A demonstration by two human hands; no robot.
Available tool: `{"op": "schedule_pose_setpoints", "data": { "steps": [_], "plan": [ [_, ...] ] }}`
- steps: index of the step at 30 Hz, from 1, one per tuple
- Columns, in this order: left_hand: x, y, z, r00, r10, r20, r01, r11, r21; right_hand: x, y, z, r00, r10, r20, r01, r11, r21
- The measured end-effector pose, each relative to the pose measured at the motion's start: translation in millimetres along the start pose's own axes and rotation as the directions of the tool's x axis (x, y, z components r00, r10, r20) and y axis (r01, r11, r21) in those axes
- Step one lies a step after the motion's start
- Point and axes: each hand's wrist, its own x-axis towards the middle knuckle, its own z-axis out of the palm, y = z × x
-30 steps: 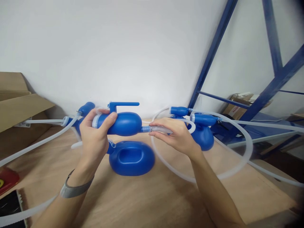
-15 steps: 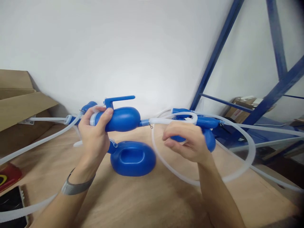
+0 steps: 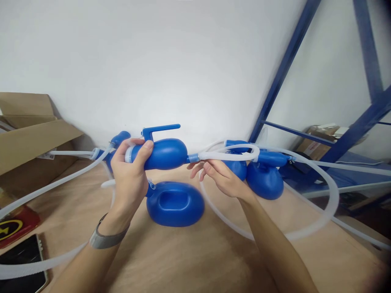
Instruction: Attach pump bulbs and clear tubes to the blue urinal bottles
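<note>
My left hand is wrapped round the neck end of a blue plastic bottle-shaped vessel with a flat handle on top, held level above the table. A translucent white tube runs from its right spout. My right hand is just under that tube near the spout, fingers loosely spread and touching it from below. A second blue vessel with an oval opening lies on the wooden table below.
More blue vessels with long white tubes lie at the right. A cardboard box stands at the left, a red item and a black phone at the lower left. A blue metal rack rises at the right.
My right hand let go of the tube joint at the spout, drew away right, then came back under the tube with fingers opened. The left hand kept its hold on the vessel.
</note>
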Motion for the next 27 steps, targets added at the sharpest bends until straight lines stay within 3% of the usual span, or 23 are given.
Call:
{"op": "schedule_pose_setpoints", "data": {
  "steps": [9, 19, 27],
  "plan": [
    [-2, -1, -1.3, 1.0, 0.015, 0.015, -0.015, 1.0, 0.003, 4, 9, 11, 0.992, -0.07, -0.101, 0.066, 0.997, -0.044],
    [-7, -1, -4.4, 0.992, 0.123, 0.018, -0.125, 0.981, 0.147, 5, 15, 21, 0.953, -0.156, -0.258, 0.13, 0.984, -0.118],
    [-13, -1, -3.6, 0.967, 0.256, 0.018, -0.252, 0.934, 0.253, 4, 3, 31, 0.971, -0.038, -0.236, 0.057, 0.996, 0.071]
  ]
}}
